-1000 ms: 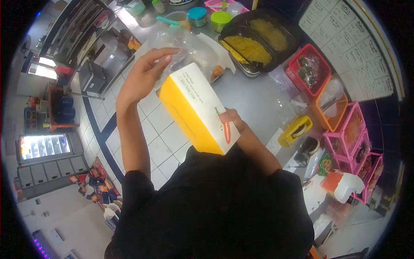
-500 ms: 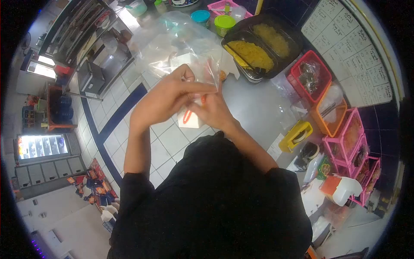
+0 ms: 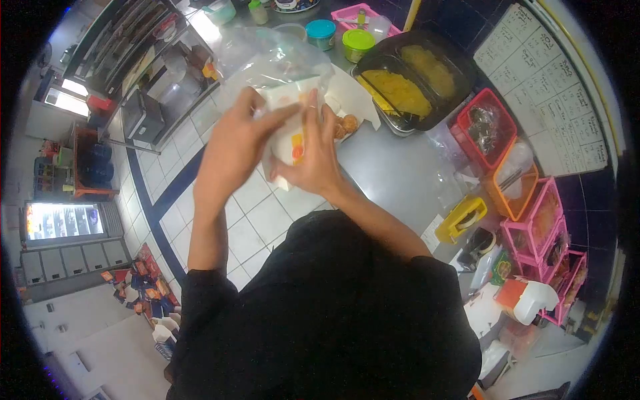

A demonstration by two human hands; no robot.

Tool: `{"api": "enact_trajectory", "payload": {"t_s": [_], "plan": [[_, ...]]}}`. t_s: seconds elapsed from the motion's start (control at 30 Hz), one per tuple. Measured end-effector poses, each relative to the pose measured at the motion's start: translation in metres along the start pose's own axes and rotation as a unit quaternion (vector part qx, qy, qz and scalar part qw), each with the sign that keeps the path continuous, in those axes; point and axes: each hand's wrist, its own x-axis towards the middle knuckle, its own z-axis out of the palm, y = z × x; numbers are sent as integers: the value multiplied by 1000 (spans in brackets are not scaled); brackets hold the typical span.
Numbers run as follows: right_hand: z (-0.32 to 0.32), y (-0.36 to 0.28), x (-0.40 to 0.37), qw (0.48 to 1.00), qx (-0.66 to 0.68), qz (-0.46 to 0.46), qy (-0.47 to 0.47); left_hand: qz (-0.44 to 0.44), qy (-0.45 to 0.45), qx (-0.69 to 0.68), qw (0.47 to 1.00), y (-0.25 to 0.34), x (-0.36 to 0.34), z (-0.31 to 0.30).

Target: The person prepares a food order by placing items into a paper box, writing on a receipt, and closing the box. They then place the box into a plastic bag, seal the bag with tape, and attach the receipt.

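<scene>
A white box point(image 3: 285, 133) with orange and yellow print is in front of me, partly hidden by my hands. My right hand point(image 3: 312, 150) grips it, with the thumb at its lower end and the fingers stretched along the side. Over the box my left hand point(image 3: 232, 147) is slightly blurred, its thumb and forefinger apart. Clear plastic bag film point(image 3: 257, 63) spreads around the box and beyond it. Just right of my right fingers, browned round balls point(image 3: 347, 125) lie by an open white carton point(image 3: 353, 93).
Behind stands a black tray point(image 3: 460, 73) with yellow food. Teal point(image 3: 321, 33) and green-lidded tubs point(image 3: 359, 43) sit beside it. Along the right are a red basket point(image 3: 485, 127), an orange basket point(image 3: 512, 180), a yellow tape dispenser point(image 3: 460, 220) and pink baskets point(image 3: 530, 223).
My hands have moved apart from a close pinch at the bag. The left has shifted left and its fingers have spread; more of the box and the round balls shows.
</scene>
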Motion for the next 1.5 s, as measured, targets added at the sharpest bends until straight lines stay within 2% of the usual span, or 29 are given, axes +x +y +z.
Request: {"api": "enact_trajectory", "payload": {"t_s": [0.03, 0.13, 0.17, 0.27, 0.3, 0.33, 0.37, 0.4, 0.47, 0.53, 0.6, 0.67, 0.73, 0.77, 0.8, 0.83, 0.9, 0.93, 1.0, 1.03, 1.07, 1.13, 1.17, 1.23, 1.27, 1.33, 1.37, 1.47, 1.5], "plan": [[4, 4, 4, 1000, 9, 1, 18, 19, -11, 12, 1000, 1, -5, 2], [14, 18, 12, 996, 52, 4, 75, -1, -157, -37, 987, 0, -23, 1], [14, 22, 13, 992, 79, 9, 93, -7, -159, -67, 985, -4, -29, 1], [12, 34, 16, 974, 192, 35, 115, -81, -20, -170, 982, -6, -34, 2], [11, 38, 16, 964, 233, 46, 118, -71, 18, -186, 980, -19, -35, 12], [10, 40, 15, 953, 272, 57, 120, -35, 4, -164, 986, -34, -39, 24], [7, 30, 19, 911, 387, 82, 119, 2, -10, -142, 990, -43, -39, 30], [3, 30, 19, 892, 427, 101, 107, 41, -23, -119, 992, -49, -40, 35], [-8, 34, 22, 850, 503, 135, 81, 46, -54, -212, 975, -45, -46, 41], [-3, 48, 22, 877, 458, 100, 104, 48, -88, -291, 951, -41, -49, 42], [-1, 53, 23, 907, 396, 38, 137, 85, -70, -366, 924, -40, -52, 46], [-9, 54, 19, 965, 212, 24, 152, 125, -39, -452, 882, -38, -53, 51], [-16, 48, 16, 963, 205, 63, 164, 140, -12, -488, 862, -33, -51, 63], [-19, 43, 16, 934, 292, 106, 174, 149, 1, -504, 851, -29, -47, 67], [-21, 40, 17, 896, 376, 146, 184, 138, 4, -432, 891, -24, -41, 67], [-30, 40, 15, 816, 510, 226, 152, 126, 8, -358, 925, -16, -35, 63], [-42, 46, 12, 712, 629, 269, 157, 96, 44, -225, 969, -19, -27, 72], [-46, 48, 11, 653, 682, 290, 158, 81, 42, -228, 969, -24, -23, 82], [-52, 49, 10, 635, 711, 261, 155, 55, 38, -232, 970, -32, -14, 96], [-54, 50, 9, 616, 729, 255, 157, 75, 32, -241, 967, -30, -12, 101], [-55, 51, 7, 596, 746, 249, 159, 85, 62, -254, 961, -30, -9, 110], [-53, 65, 1, 640, 707, 222, 203, 104, 123, -280, 947, -35, 1, 131], [-53, 70, -1, 660, 686, 209, 224, 86, 154, -283, 943, -37, 10, 134], [-56, 71, -8, 718, 624, 213, 223, 47, 215, -289, 932, -41, 28, 141], [-58, 71, -11, 745, 591, 216, 223, 55, 218, -295, 929, -37, 35, 141], [-61, 71, -16, 725, 618, 190, 235, 69, 222, -308, 923, -23, 49, 136], [-65, 66, -19, 710, 633, 191, 245, 99, 248, -256, 929, -19, 56, 137], [-81, 62, -24, 688, 649, 186, 267, -4, 221, -326, 919, -32, 67, 171], [-86, 60, -27, 685, 649, 184, 275, 34, 181, -320, 929, -36, 64, 186]]}}
